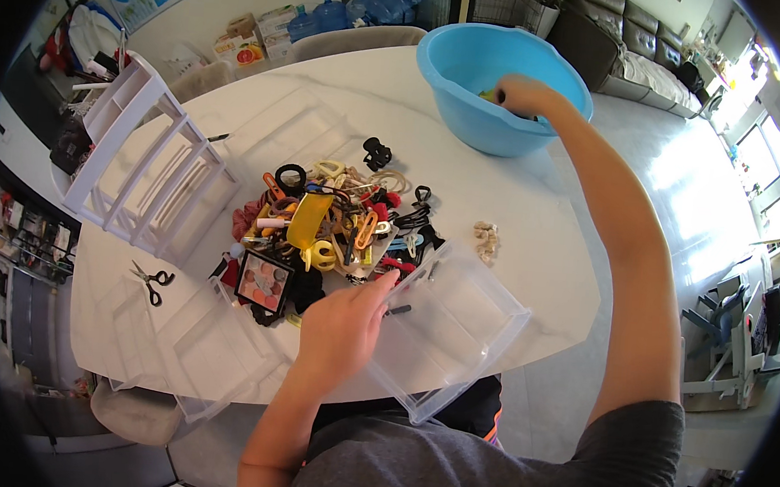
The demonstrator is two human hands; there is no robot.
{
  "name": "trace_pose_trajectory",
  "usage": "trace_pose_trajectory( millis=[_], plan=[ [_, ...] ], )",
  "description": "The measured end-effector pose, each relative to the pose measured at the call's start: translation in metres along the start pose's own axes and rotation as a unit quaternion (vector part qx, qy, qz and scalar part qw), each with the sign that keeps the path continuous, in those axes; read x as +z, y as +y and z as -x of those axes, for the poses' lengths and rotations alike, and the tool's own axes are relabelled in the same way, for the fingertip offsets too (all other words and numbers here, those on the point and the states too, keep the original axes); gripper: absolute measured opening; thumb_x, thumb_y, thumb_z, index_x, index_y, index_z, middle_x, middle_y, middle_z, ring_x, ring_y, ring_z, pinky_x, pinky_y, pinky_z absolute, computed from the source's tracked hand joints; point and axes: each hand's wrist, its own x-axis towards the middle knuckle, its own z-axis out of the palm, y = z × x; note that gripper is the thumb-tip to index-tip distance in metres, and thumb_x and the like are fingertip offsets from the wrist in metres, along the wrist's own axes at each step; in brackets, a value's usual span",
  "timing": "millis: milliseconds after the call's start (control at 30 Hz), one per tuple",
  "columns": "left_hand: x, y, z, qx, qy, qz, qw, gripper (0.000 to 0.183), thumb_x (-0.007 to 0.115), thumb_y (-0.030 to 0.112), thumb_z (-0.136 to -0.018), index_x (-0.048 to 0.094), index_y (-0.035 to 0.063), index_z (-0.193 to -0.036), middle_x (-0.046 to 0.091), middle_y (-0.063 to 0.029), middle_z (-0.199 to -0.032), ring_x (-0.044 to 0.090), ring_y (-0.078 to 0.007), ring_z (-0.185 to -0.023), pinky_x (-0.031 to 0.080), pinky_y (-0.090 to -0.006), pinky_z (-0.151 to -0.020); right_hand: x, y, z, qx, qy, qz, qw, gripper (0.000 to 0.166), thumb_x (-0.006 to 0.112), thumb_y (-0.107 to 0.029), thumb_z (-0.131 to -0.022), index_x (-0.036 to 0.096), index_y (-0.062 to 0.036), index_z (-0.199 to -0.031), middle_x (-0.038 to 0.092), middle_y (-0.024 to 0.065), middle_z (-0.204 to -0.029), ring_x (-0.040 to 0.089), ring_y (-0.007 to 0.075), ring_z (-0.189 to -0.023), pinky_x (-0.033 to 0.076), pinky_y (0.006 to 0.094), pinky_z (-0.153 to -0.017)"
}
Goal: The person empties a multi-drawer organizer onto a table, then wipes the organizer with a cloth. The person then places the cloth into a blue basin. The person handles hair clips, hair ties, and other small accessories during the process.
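My right hand (524,97) reaches over the rim into the blue plastic basin (466,120); something yellow-green shows at its fingertips, and whether it is gripped is unclear. At the near side of a heap of hair accessories, my left hand (342,328) rests by a clear plastic drawer (452,322); its grip cannot be made out. The heap holds hair ties, orange snap clips, a yellow comb-like piece (309,221), a yellow claw clip (322,256) and a makeup palette (264,282). A black claw clip (376,154) and a beige scrunchie (486,242) lie apart from it.
On the left of the marble-patterned table (535,206) stands a white plastic drawer frame (143,179). Black-handled scissors (152,282) lie before it, with blades apart. More clear drawers (219,354) lie at the near left edge, and one (290,124) behind the heap. Chairs surround the table.
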Motion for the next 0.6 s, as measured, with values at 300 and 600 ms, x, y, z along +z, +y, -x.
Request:
trace_pose_trajectory(
  millis=[300,600],
  plan=[
    [-0.011,0.030,-0.054,0.074,0.010,-0.032,0.997,0.048,0.086,0.018,-0.079,0.070,0.0079,-0.123,0.070,-0.0101,-0.120,0.065,-0.0299,-0.111,0.053,-0.0385,-0.093,-0.018,0.047,0.034,-0.138,0.323,-0.509,0.786,0.025,0.065,-0.022,-0.101,0.069,-0.0044,-0.118,0.072,0.0074,-0.107,0.069,0.0191,-0.098,0.057,0.0345,-0.088],
    [0.026,0.042,-0.329,-0.040,0.062,0.413,0.908,0.079,0.063,0.056,-0.099,0.038,0.0130,-0.160,0.045,-0.0101,-0.159,0.044,-0.0270,-0.142,0.036,-0.0456,-0.116,-0.030,0.022,0.021,-0.207,0.207,-0.893,0.341,0.034,0.047,-0.016,-0.109,0.055,0.0018,-0.137,0.061,0.0179,-0.138,0.058,0.0374,-0.128,0.043,0.0608,-0.114]
  ],
)
